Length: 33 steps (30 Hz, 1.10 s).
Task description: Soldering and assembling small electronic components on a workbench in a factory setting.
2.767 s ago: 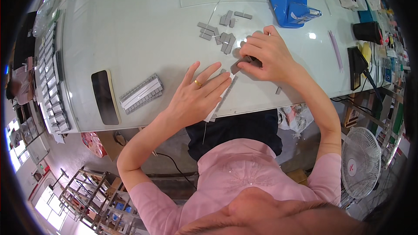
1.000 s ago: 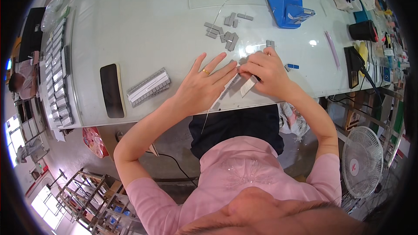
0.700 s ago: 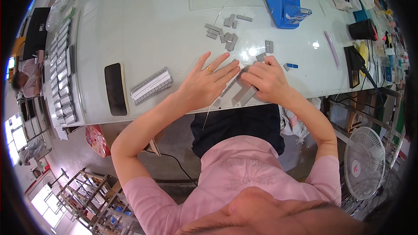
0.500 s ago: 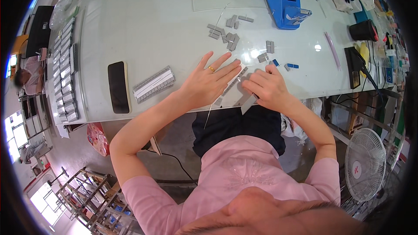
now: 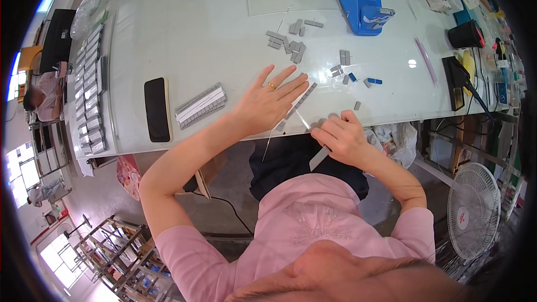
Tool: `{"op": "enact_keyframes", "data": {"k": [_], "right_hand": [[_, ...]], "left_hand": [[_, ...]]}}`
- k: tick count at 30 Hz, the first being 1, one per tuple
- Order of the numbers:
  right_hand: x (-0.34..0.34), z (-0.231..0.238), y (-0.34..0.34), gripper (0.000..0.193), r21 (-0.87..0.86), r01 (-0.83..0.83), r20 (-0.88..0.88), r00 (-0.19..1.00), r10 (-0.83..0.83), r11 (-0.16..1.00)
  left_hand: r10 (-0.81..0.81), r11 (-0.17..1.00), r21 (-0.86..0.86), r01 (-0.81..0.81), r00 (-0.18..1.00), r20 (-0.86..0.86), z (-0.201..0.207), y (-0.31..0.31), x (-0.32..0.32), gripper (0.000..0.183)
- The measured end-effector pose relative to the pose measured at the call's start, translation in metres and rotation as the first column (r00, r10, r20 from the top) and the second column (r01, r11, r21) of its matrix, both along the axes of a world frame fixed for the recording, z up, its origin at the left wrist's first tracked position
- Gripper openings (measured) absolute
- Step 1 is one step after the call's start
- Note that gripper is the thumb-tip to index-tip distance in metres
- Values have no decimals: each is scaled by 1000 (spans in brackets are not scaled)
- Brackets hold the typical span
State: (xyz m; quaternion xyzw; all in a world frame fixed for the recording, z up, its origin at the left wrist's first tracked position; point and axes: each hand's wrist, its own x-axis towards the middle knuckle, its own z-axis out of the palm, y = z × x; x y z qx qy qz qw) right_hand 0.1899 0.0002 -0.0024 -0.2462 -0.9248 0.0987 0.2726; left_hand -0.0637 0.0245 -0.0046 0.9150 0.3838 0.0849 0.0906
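My left hand point(image 5: 273, 99), a ring on one finger, lies flat with its fingers stretched out beside a narrow grey strip point(image 5: 305, 98) on the table. Part of that strip is hidden beneath the hand. A thin rod point(image 5: 268, 146) sticks out past the table edge below my palm. At the table's near edge my right hand point(image 5: 342, 137) is closed around a flat grey piece with a slanted end point(image 5: 319, 158). Between the hands runs a narrow shiny strip point(image 5: 302, 119), reaching toward my right fingertips. A small grey block point(image 5: 357, 105) lies just beyond my right hand.
Small grey blocks point(image 5: 298, 51) and blue ones point(image 5: 375, 81) lie scattered ahead. A blue tape dispenser point(image 5: 358, 11) stands at the back. To the left are a phone point(image 5: 157, 111) and a ridged grey-white bundle point(image 5: 201, 105). A fan point(image 5: 473, 212) stands lower right.
My right hand has drawn back toward the table edge, away from my left hand. The shiny strip and a small grey block now show. My left hand has stayed nearly still.
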Motion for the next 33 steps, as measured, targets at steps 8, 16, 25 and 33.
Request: {"op": "enact_keyframes", "data": {"k": [8,16,25,33], "right_hand": [[17,3,-26,20,-48,112,-144,983,-117,993],[112,5,-29,9,-645,456,-373,513,-773,613],[209,-45,-2,25,-375,880,-217,222,-951,291],[209,-6,12,39,-455,864,-110,186,-976,216]], "left_hand": [[3,1000,25,-1,996,-85,1,2,5,57],[14,995,-97,-27,992,-128,7,-4,-7,64],[313,950,-134,-283,880,359,20,-8,-1,47],[406,909,11,-417,890,209,17,-84,68,60]]}}
